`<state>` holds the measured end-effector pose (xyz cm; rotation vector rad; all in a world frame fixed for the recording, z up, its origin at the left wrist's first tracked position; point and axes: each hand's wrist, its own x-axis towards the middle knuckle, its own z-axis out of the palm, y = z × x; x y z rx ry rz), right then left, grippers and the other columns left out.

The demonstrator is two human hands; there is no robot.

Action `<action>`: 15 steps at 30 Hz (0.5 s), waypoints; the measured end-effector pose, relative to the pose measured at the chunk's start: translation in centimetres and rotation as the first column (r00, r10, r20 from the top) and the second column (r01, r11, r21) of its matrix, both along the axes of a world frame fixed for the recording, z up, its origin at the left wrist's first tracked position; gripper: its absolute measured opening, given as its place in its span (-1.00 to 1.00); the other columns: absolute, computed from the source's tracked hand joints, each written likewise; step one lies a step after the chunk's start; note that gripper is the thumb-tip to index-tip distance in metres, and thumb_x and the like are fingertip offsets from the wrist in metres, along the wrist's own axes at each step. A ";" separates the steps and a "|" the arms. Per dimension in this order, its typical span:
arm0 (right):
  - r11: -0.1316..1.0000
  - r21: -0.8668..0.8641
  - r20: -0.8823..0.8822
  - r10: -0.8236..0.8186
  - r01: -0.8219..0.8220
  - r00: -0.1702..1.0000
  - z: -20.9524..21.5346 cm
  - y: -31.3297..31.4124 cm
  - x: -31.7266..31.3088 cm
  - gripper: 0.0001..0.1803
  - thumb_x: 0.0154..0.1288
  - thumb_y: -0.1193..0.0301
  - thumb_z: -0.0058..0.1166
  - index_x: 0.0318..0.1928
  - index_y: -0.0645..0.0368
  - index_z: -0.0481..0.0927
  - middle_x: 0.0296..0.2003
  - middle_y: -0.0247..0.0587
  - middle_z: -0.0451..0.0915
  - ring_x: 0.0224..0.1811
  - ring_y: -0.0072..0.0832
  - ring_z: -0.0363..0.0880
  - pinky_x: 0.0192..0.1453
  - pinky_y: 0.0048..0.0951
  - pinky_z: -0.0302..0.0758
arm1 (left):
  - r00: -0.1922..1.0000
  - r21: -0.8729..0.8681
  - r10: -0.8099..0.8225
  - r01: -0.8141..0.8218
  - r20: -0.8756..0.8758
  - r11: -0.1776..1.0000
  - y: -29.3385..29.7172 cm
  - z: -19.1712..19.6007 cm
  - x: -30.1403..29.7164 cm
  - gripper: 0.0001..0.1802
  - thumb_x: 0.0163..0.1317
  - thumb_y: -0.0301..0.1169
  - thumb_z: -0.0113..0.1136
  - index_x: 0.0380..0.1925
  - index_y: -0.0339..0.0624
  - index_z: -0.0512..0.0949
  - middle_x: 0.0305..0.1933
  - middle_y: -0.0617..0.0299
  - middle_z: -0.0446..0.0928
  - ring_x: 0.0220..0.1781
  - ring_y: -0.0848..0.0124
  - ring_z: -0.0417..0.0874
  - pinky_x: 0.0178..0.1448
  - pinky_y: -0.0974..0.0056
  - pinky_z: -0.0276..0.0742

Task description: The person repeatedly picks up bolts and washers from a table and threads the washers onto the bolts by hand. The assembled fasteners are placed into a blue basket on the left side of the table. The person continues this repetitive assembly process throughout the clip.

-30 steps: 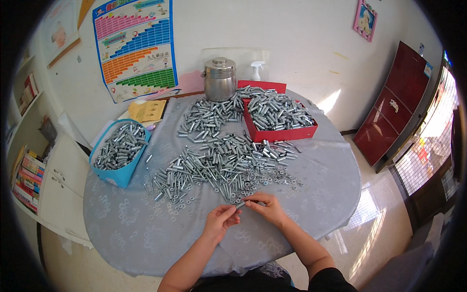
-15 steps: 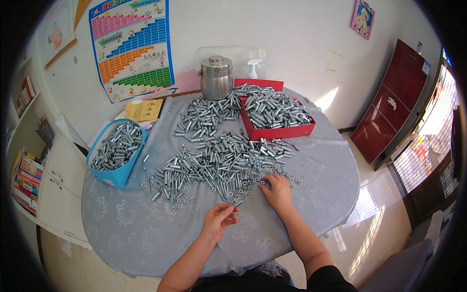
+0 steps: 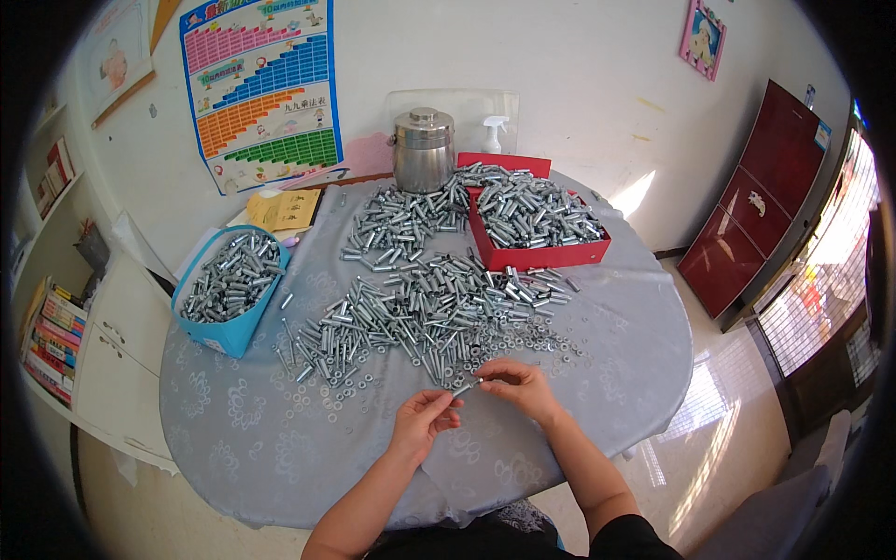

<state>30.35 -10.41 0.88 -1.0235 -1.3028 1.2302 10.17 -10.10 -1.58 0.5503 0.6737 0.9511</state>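
Between thumb and fingers, my left hand (image 3: 425, 425) grips a thin metal bolt (image 3: 464, 388) that points up and to the right over the near side of the table. At the bolt's far end, my right hand (image 3: 523, 387) is closed in a pinch. What its fingertips hold is small, seemingly a washer or nut, and mostly hidden. Just beyond both hands spreads a heap of loose bolts and metal sleeves (image 3: 401, 317). Small washers (image 3: 299, 401) lie scattered along the heap's near left edge, and more small rings (image 3: 551, 345) lie to its right.
A blue bin (image 3: 233, 336) full of metal sleeves stands at the left. Farther back, a red box (image 3: 551, 257) overflows with similar parts, beside a steel canister (image 3: 423, 154) and a white spray bottle (image 3: 493, 135). A grey cloth (image 3: 597, 401) covers the oval table.
My right hand has moved left from the small rings to the end of the bolt. My left hand stays nearly in place, still holding the bolt. The view has shifted slightly.
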 end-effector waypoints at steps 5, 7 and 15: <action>0.999 0.053 0.061 0.004 -0.007 0.998 -0.3 -0.1 0.0 -0.84 0.11 0.47 0.16 -0.26 0.23 0.60 -0.30 -0.34 0.55 -0.22 -0.60 0.49 -0.09 -0.56 0.43 | 0.998 0.024 -0.006 0.008 -0.068 1.000 -0.1 0.1 0.2 -0.90 0.16 -0.49 0.10 -0.34 -0.27 0.48 -0.34 0.02 0.57 -0.48 0.42 0.60 -0.39 0.37 0.59; 0.994 -0.108 0.235 -0.009 0.035 0.972 0.2 -0.3 -0.1 -0.85 0.12 0.42 0.17 -0.32 0.24 0.60 -0.36 -0.34 0.55 -0.29 -0.63 0.48 -0.17 -0.57 0.43 | 0.994 0.066 -0.001 0.008 -0.106 0.998 -0.3 0.2 0.2 -0.90 0.16 -0.49 0.11 -0.34 -0.28 0.48 -0.35 0.03 0.57 -0.48 0.40 0.60 -0.39 0.36 0.59; 0.988 -0.154 0.086 -0.015 0.029 0.996 -0.8 -0.3 -0.5 -0.78 0.13 0.37 0.17 -0.27 0.25 0.55 -0.44 -0.36 0.55 -0.37 -0.65 0.47 -0.25 -0.59 0.42 | 0.991 0.081 0.082 -0.073 -0.108 0.994 -0.1 -0.2 0.3 -0.87 0.17 -0.48 0.10 -0.31 -0.32 0.46 -0.36 0.02 0.56 -0.49 0.40 0.60 -0.38 0.34 0.61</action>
